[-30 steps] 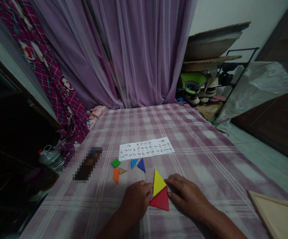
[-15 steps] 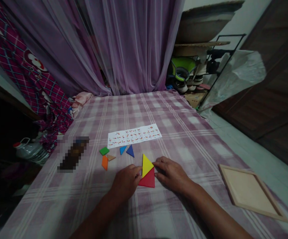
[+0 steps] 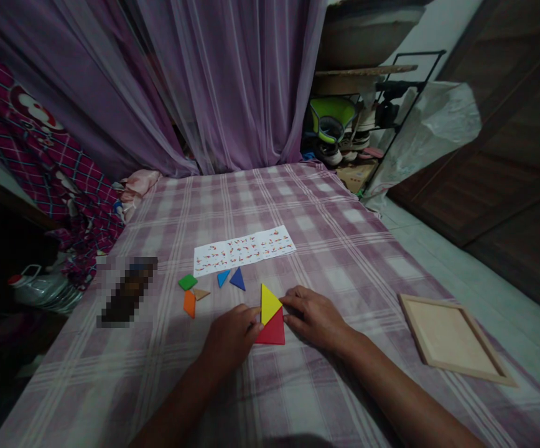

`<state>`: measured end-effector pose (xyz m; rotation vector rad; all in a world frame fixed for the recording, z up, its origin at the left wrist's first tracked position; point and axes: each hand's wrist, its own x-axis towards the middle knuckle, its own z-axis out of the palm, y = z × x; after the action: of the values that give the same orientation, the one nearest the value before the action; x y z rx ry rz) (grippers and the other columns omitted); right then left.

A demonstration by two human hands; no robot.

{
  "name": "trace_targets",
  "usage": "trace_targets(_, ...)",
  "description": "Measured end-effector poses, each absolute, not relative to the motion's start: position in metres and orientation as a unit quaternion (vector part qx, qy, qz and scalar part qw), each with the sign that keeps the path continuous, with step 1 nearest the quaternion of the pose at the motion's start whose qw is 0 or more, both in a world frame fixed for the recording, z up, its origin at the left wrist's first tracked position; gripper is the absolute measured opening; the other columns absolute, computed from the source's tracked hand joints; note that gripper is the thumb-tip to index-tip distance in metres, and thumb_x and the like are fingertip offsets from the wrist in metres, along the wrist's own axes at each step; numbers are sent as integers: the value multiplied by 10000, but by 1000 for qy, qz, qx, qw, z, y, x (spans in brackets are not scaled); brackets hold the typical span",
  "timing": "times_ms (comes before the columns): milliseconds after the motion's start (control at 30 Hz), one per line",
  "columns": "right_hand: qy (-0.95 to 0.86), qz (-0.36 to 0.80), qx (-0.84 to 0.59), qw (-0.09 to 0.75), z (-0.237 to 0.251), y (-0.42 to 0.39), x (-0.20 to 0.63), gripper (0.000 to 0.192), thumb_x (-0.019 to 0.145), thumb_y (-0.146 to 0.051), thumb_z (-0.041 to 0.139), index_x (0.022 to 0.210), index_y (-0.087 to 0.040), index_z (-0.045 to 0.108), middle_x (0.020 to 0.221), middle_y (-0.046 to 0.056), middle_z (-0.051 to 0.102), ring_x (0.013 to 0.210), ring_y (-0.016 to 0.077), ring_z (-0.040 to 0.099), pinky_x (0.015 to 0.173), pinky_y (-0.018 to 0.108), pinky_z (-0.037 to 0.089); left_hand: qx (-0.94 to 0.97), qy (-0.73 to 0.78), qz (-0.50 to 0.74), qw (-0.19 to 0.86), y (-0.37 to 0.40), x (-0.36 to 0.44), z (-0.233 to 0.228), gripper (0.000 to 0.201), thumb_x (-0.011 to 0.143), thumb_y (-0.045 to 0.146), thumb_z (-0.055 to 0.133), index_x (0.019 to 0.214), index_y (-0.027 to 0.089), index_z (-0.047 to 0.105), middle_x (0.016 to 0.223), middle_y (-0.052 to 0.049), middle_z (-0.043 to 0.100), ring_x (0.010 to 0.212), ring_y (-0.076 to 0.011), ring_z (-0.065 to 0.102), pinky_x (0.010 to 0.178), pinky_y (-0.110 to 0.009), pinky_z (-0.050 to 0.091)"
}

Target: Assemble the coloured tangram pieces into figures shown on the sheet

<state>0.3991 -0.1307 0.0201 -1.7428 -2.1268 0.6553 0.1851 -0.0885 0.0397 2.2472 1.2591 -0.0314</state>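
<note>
hands [image 3: 233,336] [image 3: 315,318] angle inward, seemingly touching the yellow triangle [image 3: 270,304]

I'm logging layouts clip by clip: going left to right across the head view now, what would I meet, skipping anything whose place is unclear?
Red-capped bottle → green piece → light blue triangle → dark blue triangle → yellow triangle → right hand → wooden tray.

Head cam, facing fwd + down, above checked cloth [image 3: 354,267]
</note>
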Motion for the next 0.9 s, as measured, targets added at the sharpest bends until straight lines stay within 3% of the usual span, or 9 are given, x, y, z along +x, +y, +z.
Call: trace_targets(900, -754, 215, -601, 155, 20, -132, 399, 347, 866, -225, 572, 1197, -225, 672, 1073, 64, 643, 967, 189, 605, 849, 295, 463, 834, 468, -16, 294, -89, 182, 35, 380, 895, 242, 522, 1263, 268, 613, 1070, -25, 668, 973, -170, 624, 828, -248, 434)
